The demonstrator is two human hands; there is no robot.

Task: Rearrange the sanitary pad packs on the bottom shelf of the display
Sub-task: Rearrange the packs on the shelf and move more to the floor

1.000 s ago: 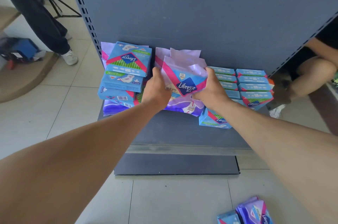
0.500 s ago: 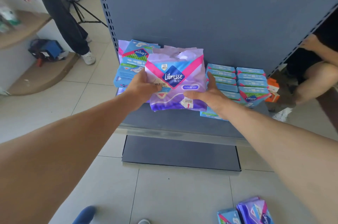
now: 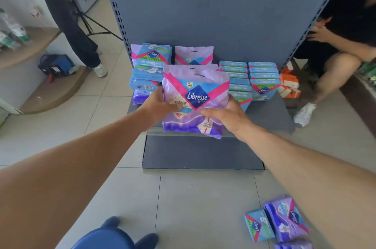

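Note:
A large purple Libresse pad pack (image 3: 195,94) is held upright above the front edge of the grey bottom shelf (image 3: 270,116). My left hand (image 3: 157,104) grips its left edge and my right hand (image 3: 227,115) grips its lower right side. Another purple pack (image 3: 194,55) stands behind it against the back panel. A stack of blue packs (image 3: 150,70) is piled at the shelf's left. Neat rows of blue packs (image 3: 252,74) fill the right side.
Loose blue and purple packs (image 3: 278,224) lie on the tiled floor at lower right. A person sits crouched (image 3: 341,45) right of the shelf beside orange boxes (image 3: 289,84). Another person's legs (image 3: 81,41) and a tripod stand at the left. A blue stool (image 3: 107,236) is below me.
The purple pack has come away from the back of the shelf toward me and now hangs over the front edge. The camera has pulled back, showing more floor.

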